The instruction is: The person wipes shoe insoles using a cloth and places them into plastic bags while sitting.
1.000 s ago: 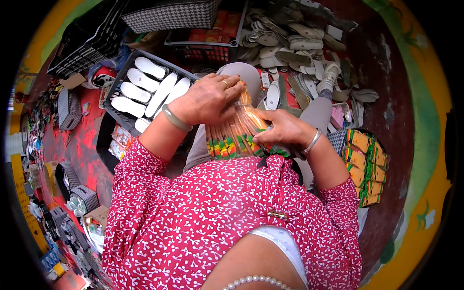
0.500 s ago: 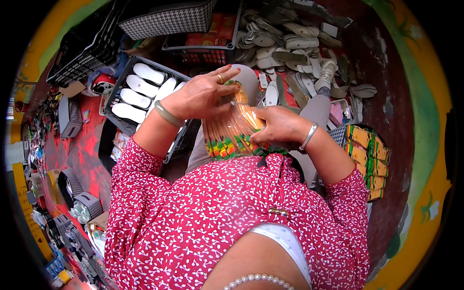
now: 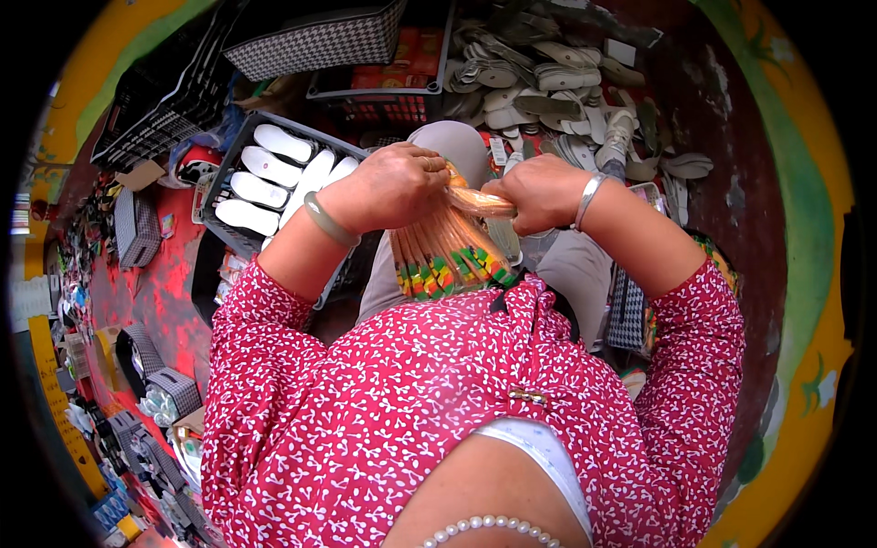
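Above my lap is a fanned bundle of long, tan, plastic-wrapped packets [image 3: 438,251] with green, yellow and red lower ends. The contents look like thin tan fabric, but I cannot make out their exact kind. My left hand [image 3: 393,187] is closed round the gathered upper part of the bundle, fingers curled over it. To its right, my right hand [image 3: 546,194] is a fist gripping the end of a twisted tan strip [image 3: 480,202], which stretches sideways from the top of the bundle. My right fingertips are hidden.
White sole-shaped pieces [image 3: 258,190] lie in a grey crate [image 3: 315,128] on the left. A black crate [image 3: 379,96] with red packs stands ahead. Loose pale soles [image 3: 557,78] are heaped at the far right. Beside my right arm is a houndstooth basket [image 3: 628,312].
My right hand has lifted from the bundle's side and moved right, drawing the tan strip sideways. My left hand has closed more tightly at the top. The right sleeve now covers the colourful packs.
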### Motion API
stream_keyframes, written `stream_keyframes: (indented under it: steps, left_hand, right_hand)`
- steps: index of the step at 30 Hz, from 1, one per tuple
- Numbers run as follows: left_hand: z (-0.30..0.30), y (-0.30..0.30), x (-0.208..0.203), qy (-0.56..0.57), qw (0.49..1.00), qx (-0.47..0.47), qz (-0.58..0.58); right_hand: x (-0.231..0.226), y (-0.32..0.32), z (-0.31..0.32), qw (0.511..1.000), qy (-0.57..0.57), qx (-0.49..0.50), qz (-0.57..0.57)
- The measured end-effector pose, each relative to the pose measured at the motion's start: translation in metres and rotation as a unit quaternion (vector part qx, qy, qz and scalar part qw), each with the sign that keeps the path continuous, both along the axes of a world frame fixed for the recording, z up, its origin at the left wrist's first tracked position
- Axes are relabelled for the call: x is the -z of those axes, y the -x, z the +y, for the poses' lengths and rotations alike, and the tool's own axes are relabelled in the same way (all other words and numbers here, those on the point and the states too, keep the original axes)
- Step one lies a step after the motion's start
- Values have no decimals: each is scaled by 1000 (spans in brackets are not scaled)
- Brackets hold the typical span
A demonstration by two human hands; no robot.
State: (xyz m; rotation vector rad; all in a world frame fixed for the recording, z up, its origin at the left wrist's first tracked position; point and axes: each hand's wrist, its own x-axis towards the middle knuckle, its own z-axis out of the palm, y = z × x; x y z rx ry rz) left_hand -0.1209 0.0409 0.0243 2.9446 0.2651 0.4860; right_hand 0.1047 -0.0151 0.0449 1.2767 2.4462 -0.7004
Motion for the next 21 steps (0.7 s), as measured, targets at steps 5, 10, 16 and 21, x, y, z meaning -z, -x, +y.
stream_keyframes:
  steps: [5,10,16,21]
  left_hand:
    - [1,3,2,34,999,3,-4]
    - [4,4,-3,75,996,34,27]
    - [3,-4,-8,109,994,7,24]
    - [4,-6,-24,195,981,15,-8]
  right_hand:
    - [18,5,-17,992,-122,26,-21]
    - [21,16,-40,972,-235,-12,-10]
    - [18,13,-29,939,-321,-88,-83]
    - [4,20,-40,949,-302,-41,-84]
